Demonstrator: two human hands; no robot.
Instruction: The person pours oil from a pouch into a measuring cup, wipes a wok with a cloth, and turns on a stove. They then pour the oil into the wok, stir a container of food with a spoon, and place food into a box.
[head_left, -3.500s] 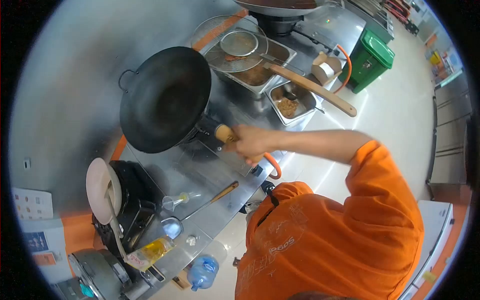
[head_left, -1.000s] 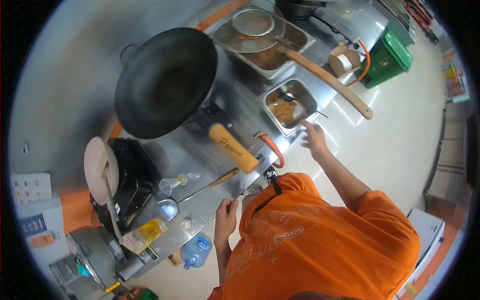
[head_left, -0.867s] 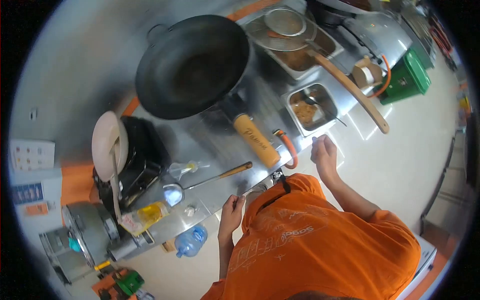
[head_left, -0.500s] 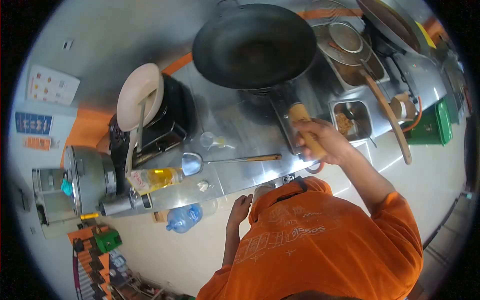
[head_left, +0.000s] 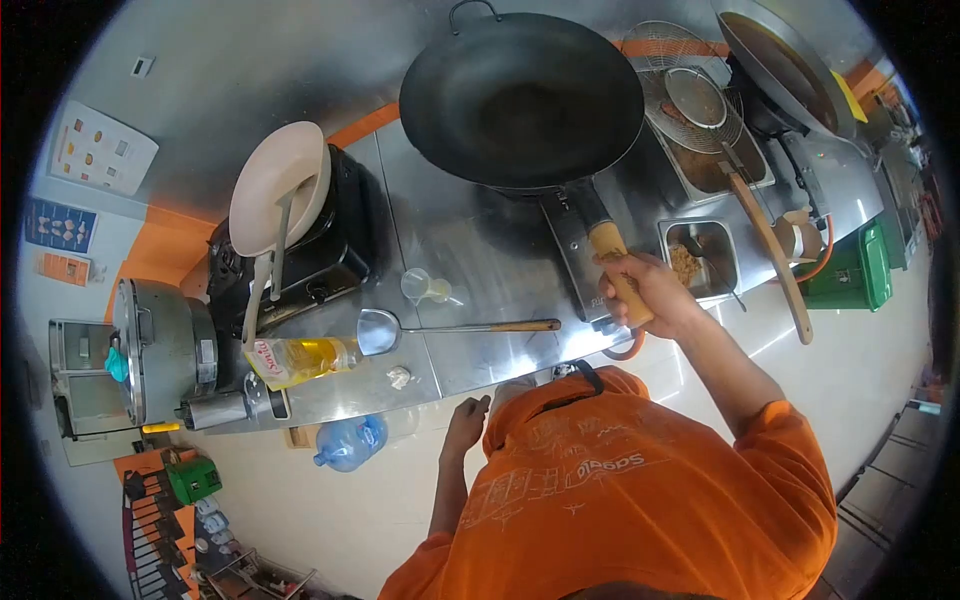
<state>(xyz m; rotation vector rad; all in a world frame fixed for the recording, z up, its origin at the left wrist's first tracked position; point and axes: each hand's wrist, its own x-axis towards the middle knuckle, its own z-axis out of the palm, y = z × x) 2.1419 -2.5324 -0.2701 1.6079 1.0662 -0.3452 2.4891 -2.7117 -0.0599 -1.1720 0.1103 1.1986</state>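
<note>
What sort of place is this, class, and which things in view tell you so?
Probably a working kitchen, perhaps a restaurant's: a big black wok, a long metal counter and a spatula lying on it all suggest cooking.

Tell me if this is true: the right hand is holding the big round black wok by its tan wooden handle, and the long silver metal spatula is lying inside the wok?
Almost! The long silver metal spatula isn't inside the big round black wok; the head view shows it lying on the shiny steel counter. The right hand does hold the wok by its tan wooden handle.
</note>
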